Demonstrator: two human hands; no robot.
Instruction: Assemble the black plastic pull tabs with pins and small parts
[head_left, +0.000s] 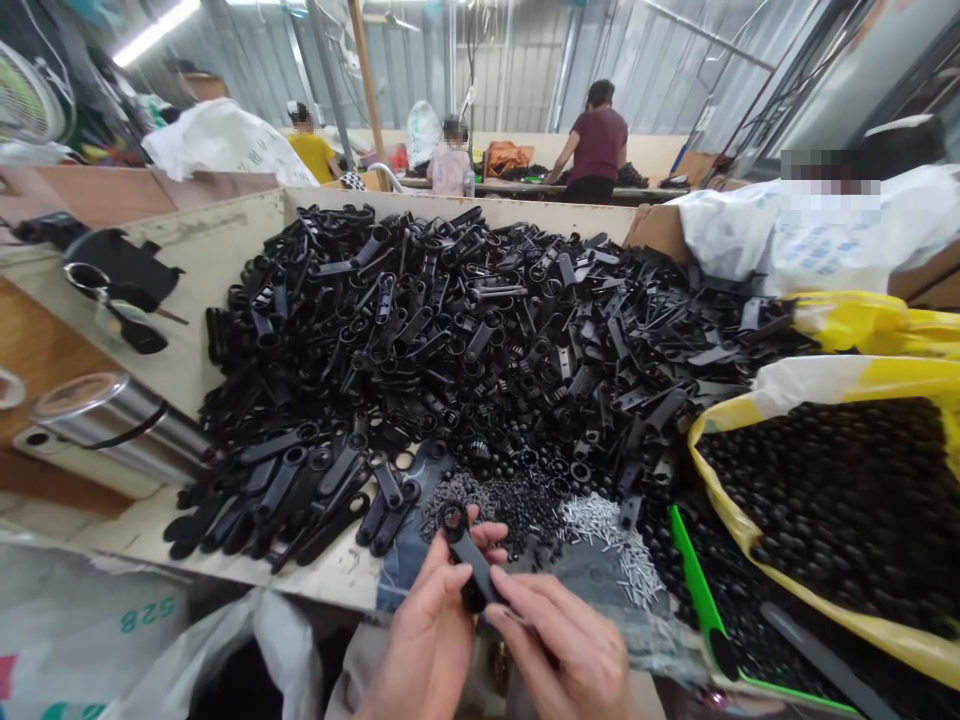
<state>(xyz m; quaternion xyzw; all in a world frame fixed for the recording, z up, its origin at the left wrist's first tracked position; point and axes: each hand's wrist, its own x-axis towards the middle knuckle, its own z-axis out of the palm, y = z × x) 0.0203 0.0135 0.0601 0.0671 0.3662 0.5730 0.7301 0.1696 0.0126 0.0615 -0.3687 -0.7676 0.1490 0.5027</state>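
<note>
Pinching a ring-ended black plastic lever [466, 560], left hand [427, 630], right hand [568, 640] — fingers pressed on it

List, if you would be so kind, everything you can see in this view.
Plastic parts: hundreds, black, heaped on the bench.
Round pieces: many, black, in the sack at right.
Sack: one, yellow and white, right of the heap.
Metal pins: many, silver, in front of the heap.
Steel cylinder: one, silver, left of the heap.
Green-edged tool: one, green, beside the sack.
Co-workers: three, mixed clothing, at the far bench.
Ring-ended plastic part: one, black, held in both hands.
Left hand: one, bare, holding the part.
Right hand: one, bare, holding the part.
</note>
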